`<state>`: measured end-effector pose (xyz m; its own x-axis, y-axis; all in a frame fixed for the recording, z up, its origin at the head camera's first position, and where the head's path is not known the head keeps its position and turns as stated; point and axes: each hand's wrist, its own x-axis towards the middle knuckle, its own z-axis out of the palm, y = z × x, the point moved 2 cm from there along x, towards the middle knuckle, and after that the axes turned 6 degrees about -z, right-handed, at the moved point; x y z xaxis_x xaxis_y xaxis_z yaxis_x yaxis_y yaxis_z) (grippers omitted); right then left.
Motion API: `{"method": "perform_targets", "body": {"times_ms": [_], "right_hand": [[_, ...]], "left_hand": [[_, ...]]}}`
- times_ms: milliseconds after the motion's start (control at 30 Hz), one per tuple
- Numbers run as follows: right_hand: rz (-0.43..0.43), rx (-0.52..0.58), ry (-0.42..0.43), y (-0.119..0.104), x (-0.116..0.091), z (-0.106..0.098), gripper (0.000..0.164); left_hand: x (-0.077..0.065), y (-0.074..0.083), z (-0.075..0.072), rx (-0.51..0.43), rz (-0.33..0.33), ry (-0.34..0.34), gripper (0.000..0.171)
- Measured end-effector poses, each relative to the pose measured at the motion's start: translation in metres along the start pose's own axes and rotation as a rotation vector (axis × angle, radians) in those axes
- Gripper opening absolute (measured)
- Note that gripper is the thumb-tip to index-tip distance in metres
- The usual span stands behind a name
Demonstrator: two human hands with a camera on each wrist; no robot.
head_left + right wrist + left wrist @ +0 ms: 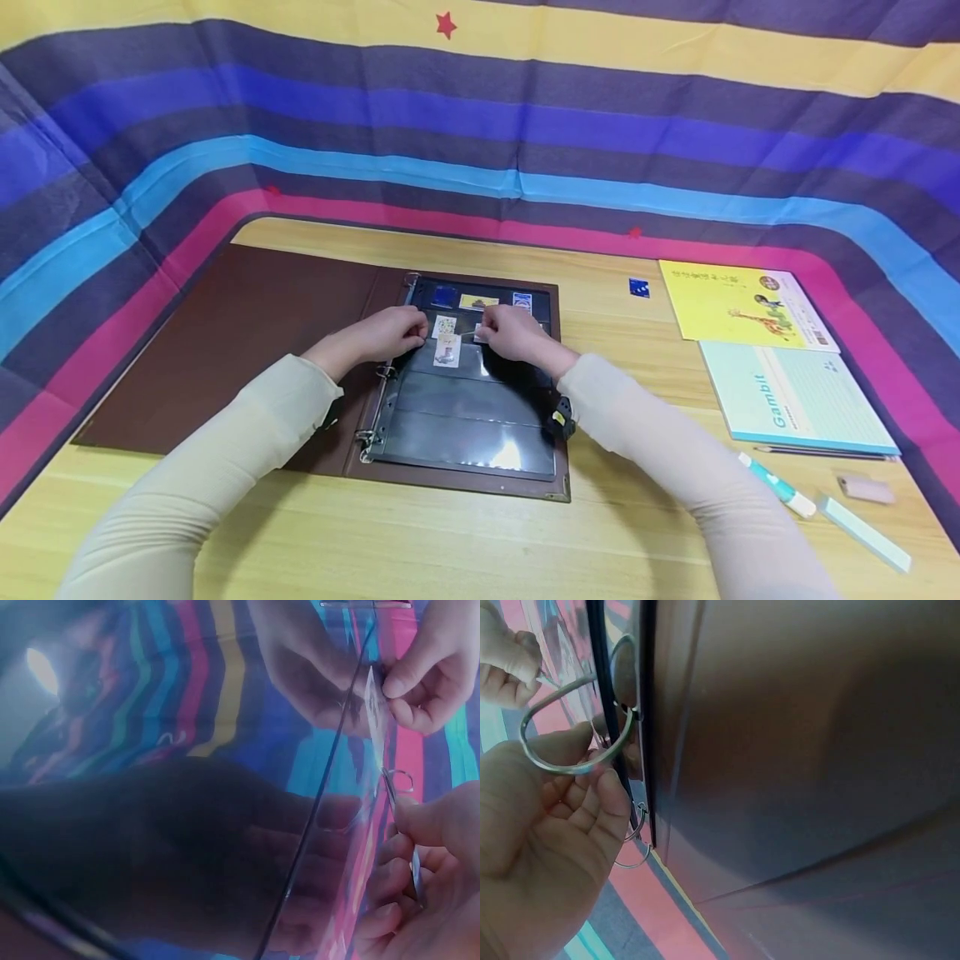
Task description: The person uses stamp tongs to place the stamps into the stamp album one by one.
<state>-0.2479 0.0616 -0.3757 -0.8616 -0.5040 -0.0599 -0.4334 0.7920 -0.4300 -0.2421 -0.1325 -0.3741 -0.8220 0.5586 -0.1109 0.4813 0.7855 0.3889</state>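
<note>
My right hand grips slim metal tweezers, whose tip reaches the edge of a small pale stamp. That stamp lies over a black album page, just below another stamp in the second row. In the right wrist view it stands nearly edge-on, tilted off the page. My left hand is at the page's ring side, thumb and forefinger pinching at the edge of a clear pocket strip. A metal ring crosses in front of its fingers in the left wrist view.
The binder's brown cover lies spread to the left. Blue, yellow and pale stamps fill the top row. Right on the table are a small blue stamp, a yellow book, a Gambit notebook, pencils, a glue stick and an eraser.
</note>
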Motion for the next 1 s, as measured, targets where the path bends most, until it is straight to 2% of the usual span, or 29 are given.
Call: {"method": "perform_targets", "body": {"times_ms": [300,533,867,1000], "right_hand": [[-0.064,0.002,-0.068,0.000,0.000,0.000,0.018],[-0.114,-0.013,-0.076,0.001,0.005,0.002,0.017],[-0.104,0.003,-0.093,-0.001,0.008,-0.001,0.016],[-0.076,0.047,-0.036,0.009,0.005,-0.016,0.016]], "left_hand": [[0.000,-0.001,0.001,0.003,-0.027,0.002,0.007],[0.000,-0.001,0.001,0.006,-0.030,0.006,0.008],[0.000,0.001,0.001,0.015,-0.034,0.004,0.008],[0.000,0.003,0.000,0.030,-0.031,0.000,0.009]]}}
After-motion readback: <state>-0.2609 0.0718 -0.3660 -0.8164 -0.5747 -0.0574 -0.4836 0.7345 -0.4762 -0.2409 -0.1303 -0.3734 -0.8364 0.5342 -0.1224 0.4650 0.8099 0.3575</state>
